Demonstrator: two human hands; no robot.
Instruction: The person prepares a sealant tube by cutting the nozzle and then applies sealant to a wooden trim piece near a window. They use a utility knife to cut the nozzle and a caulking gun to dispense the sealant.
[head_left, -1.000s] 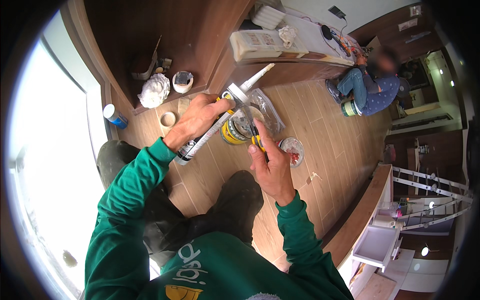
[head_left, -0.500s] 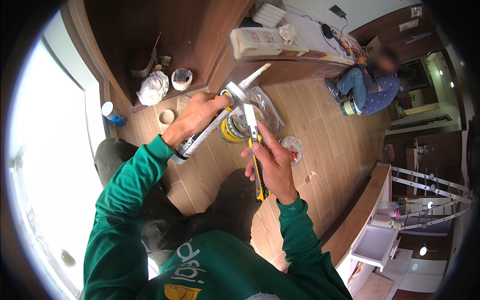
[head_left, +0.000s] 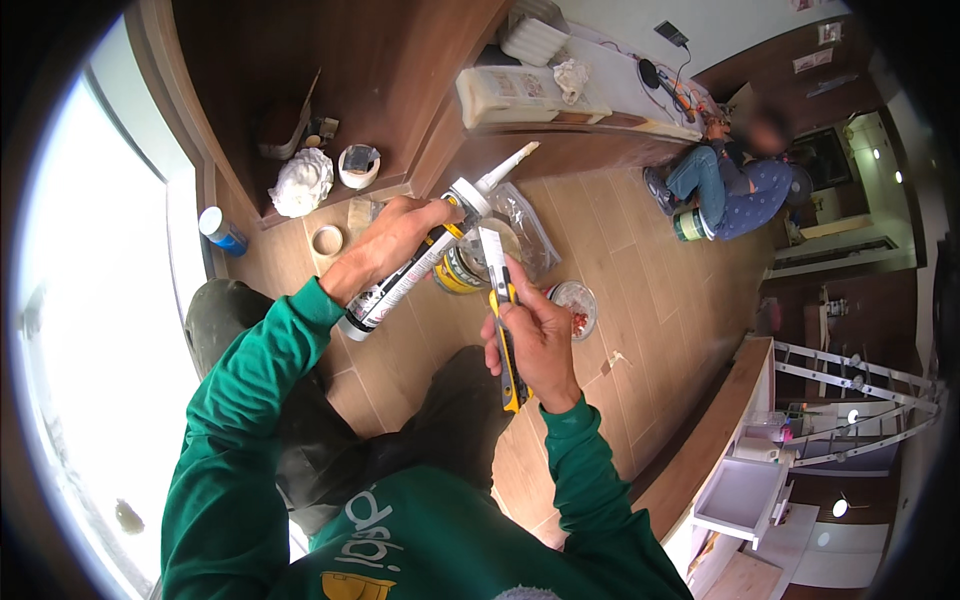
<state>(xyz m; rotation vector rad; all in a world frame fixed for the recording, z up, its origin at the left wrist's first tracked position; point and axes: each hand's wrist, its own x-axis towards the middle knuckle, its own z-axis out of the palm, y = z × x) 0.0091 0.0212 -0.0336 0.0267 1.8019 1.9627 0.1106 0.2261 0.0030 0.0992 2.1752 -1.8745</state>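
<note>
My left hand is closed around a sealant cartridge, its tapered white nozzle slanting up and to the right. The nozzle's tip looks yellowish. In my right hand is a yellow and black utility knife, held upright with its wide blade slid out. The blade's top end is just below the cartridge's nozzle collar; whether they touch I cannot tell. Behind both hands stands a yellow tin, partly covered by the cartridge and knife.
On the wood-look floor are a clear plastic bag, a tub with red bits, a tape roll and a blue can. A crumpled white cloth lies by the cabinet. Another person sits far right, beyond which stands a ladder.
The knife and my right hand have shifted slightly left and down, while the cartridge has moved a little lower. Both hands keep their grips. The whole view has shifted slightly.
</note>
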